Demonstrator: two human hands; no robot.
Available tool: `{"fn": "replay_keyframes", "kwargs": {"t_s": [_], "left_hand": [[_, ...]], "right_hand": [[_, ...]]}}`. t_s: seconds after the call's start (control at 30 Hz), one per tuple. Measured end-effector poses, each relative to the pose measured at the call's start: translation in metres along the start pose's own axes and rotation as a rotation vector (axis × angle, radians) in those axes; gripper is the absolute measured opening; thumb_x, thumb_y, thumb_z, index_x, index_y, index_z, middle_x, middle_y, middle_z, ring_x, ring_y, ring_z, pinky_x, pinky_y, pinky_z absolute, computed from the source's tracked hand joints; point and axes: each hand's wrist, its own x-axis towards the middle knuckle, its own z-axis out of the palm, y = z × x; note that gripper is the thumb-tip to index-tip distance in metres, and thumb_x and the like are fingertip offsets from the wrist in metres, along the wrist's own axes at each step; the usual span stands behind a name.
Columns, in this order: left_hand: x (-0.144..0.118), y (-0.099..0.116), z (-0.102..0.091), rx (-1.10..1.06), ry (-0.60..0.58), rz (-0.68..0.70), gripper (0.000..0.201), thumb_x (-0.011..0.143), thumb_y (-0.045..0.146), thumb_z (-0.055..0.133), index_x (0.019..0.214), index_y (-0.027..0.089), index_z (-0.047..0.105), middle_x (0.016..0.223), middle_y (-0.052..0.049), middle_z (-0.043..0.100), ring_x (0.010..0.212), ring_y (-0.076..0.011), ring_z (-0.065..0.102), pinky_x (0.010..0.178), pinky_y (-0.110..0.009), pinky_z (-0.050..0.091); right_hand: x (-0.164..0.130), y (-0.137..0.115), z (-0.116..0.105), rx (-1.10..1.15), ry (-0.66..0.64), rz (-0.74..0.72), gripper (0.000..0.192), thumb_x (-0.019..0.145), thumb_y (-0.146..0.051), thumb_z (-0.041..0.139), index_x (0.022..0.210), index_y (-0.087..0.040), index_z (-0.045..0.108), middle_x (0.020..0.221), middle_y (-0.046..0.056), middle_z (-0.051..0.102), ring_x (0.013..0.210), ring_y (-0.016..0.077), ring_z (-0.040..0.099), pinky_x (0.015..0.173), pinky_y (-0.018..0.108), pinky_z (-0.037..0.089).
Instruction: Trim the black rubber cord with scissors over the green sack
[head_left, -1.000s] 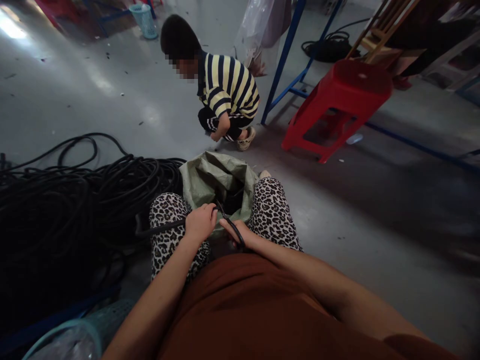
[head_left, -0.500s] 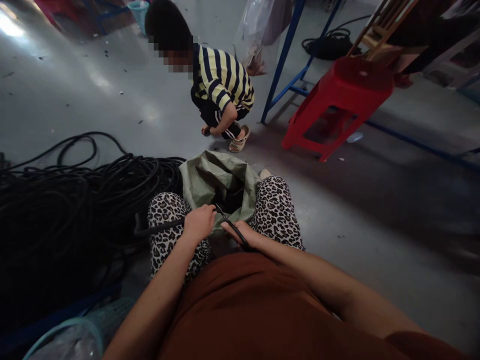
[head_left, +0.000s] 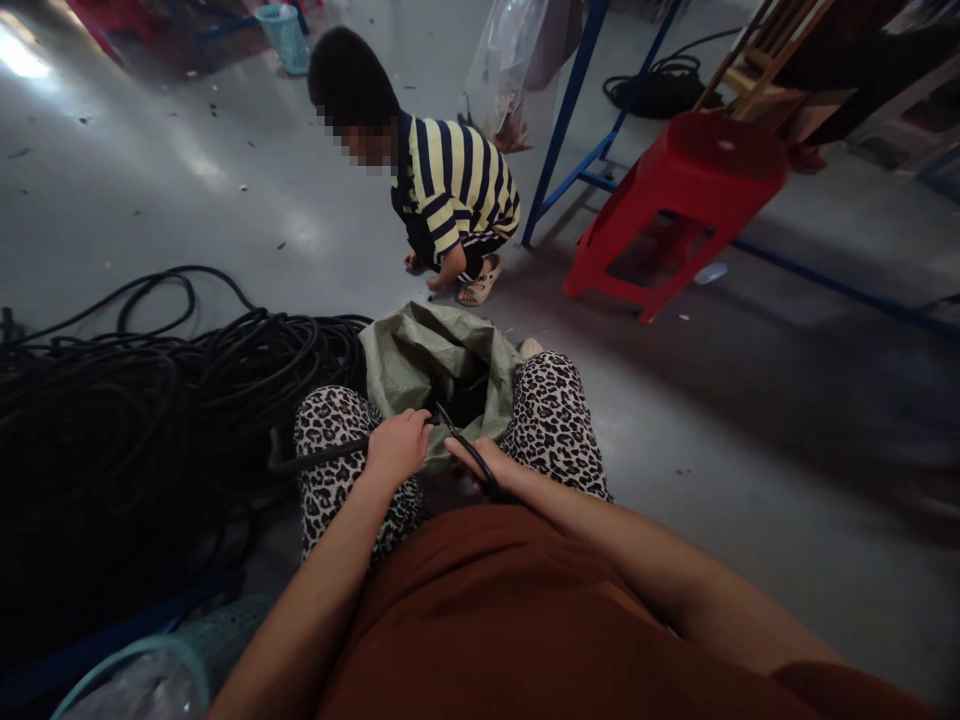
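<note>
Black cable (head_left: 319, 456), hands unmoved, crouching person (head_left: 442, 190) shifted

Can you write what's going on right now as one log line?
left hand: grips black cable | right hand: holds scissors | green sack: between knees

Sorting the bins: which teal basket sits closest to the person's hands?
The teal basket at the lower left, beside the left arm; the other basket stands far off, beyond the crouching person.
</note>
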Motion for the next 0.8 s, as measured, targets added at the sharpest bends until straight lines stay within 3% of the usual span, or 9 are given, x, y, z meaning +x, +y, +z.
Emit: {"fn": "replay_keyframes", "kwargs": {"t_s": [0.2,0.53,0.8], "left_hand": [[0.0,-0.001,0.001,-0.006,0.048,0.008,0.029,0.091,0.033,0.039,0.108,0.021,0.059,0.102,-0.007,0.067,0.092,-0.0216,0.063,0.075,-0.031,0.046],[-0.001,-0.001,-0.005,-0.052,0.009,-0.051,0.029,0.083,0.027,0.048,0.111,0.021,0.054,0.102,-0.006,0.068,0.095,-0.021,0.063,0.079,-0.03,0.047],[0.002,-0.006,-0.004,-0.124,0.079,-0.124,0.025,0.086,0.032,0.046,0.106,0.02,0.054,0.097,-0.005,0.068,0.087,-0.0199,0.065,0.075,-0.029,0.046]], "right_hand": [[-0.004,-0.006,0.0,0.125,-0.006,0.062,0.043,0.09,-0.053,0.048,0.067,-0.016,0.05,0.044,-0.002,0.047,0.03,0.0104,0.046,0.03,0.02,0.034],[-0.013,-0.013,-0.001,0.129,-0.006,0.044,0.039,0.093,-0.043,0.047,0.069,-0.013,0.052,0.046,-0.003,0.049,0.032,0.0089,0.047,0.034,0.018,0.035],[-0.007,-0.008,0.002,0.143,-0.037,-0.035,0.033,0.094,-0.036,0.049,0.074,-0.011,0.055,0.053,-0.001,0.055,0.041,0.0092,0.054,0.044,0.018,0.042]]}}
